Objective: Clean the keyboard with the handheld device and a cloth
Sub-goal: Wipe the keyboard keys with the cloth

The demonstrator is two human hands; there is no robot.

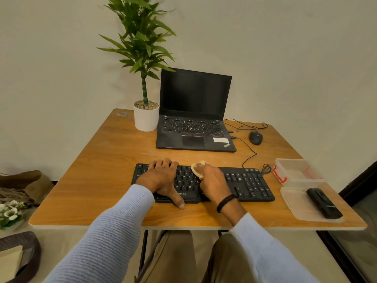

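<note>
Keyboard black, flat on wooden table, near front edge. Left hand spread flat across left keys, gripping nothing. Right hand closed around pale yellowish cloth, pressed onto middle keys. Handheld device black, lying on clear plastic lid, well right of keyboard.

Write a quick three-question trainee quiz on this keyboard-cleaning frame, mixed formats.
1. True or false: the left hand rests flat on the keyboard.
2. The right hand holds: A) the mouse B) a pale cloth C) the black handheld device.
3. Fill in: the handheld device lies on a clear plastic ____.

Key: 1 true; 2 B; 3 lid.
</note>
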